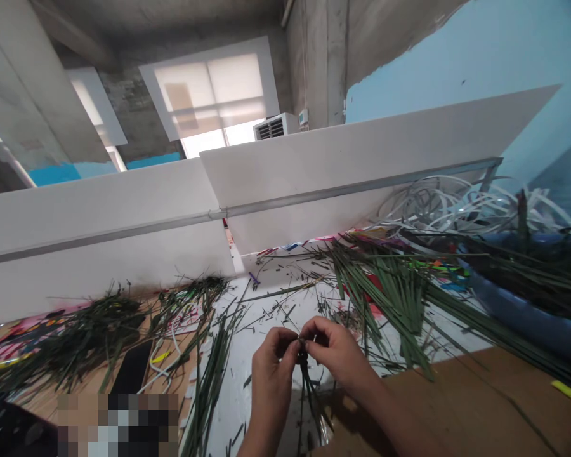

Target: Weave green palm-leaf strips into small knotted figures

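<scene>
My left hand (272, 368) and my right hand (335, 352) meet low in the middle of the view, fingertips pinched together. Between them they hold the top of a small bundle of thin green strips (309, 397) that hangs down toward me. Both hands are closed on it. A fan of long green strips (385, 292) lies just right of my right hand. Another loose bunch of green strips (209, 374) lies left of my left hand on the white table top (266, 304).
A dark heap of green strips (80, 330) covers the left of the table. A blue basin (528, 311) of strips and a tangle of white bands (457, 203) stand at the right. White partition boards (314, 171) wall the far edge. Brown cardboard (480, 406) lies at the near right.
</scene>
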Available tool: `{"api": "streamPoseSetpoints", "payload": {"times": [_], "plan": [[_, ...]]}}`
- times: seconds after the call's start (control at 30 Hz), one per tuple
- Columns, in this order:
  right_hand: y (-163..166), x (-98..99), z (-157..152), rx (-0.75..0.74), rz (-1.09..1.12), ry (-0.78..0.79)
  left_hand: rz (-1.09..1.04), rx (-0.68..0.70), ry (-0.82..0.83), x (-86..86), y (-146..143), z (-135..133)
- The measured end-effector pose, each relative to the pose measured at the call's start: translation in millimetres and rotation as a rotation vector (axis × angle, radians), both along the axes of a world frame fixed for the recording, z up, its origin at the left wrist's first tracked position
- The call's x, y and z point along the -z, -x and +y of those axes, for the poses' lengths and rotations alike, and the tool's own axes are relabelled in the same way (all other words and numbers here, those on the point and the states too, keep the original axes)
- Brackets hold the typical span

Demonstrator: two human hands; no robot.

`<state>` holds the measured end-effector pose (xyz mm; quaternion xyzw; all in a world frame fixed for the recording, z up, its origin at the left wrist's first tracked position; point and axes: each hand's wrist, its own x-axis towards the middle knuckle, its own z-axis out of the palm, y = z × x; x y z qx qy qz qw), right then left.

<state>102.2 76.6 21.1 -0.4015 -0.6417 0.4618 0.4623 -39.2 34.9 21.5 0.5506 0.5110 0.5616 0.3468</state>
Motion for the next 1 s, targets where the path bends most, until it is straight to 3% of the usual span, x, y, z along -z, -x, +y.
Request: {"api": "streamPoseSetpoints", "payload": {"times": [0.1,0.37,0.47,0.57,0.87,1.0], "plan": [[-0.8,-2.1,-3.4,0.08,-0.042,-0.072,0.019,-0.002,0.013,-1.5,-0.2,-0.2],[-0.5,-6.9,-3.5,-0.058,0.262,0.229,0.045,-0.017,0.013,-4.0,1.2,-0.4],[-0.6,-7.7,-2.7,-0.123,0.268,0.285,0.077,-0.009,0.02,-6.1,0.2,-1.7],[0.3,-4.7,-1.1,-0.142,0.235,0.247,0.097,-0.001,0.035,-5.4,2.2,-0.4],[-6.4,7.9,6.8,0.009,-0.089,0.047,0.311,-0.089,-0.033,3.7,11.1,7.4],[-6.8,7.8,7.6,0.015,-0.108,0.037,0.256,-0.085,-0.011,2.9,12.8,7.8]]}}
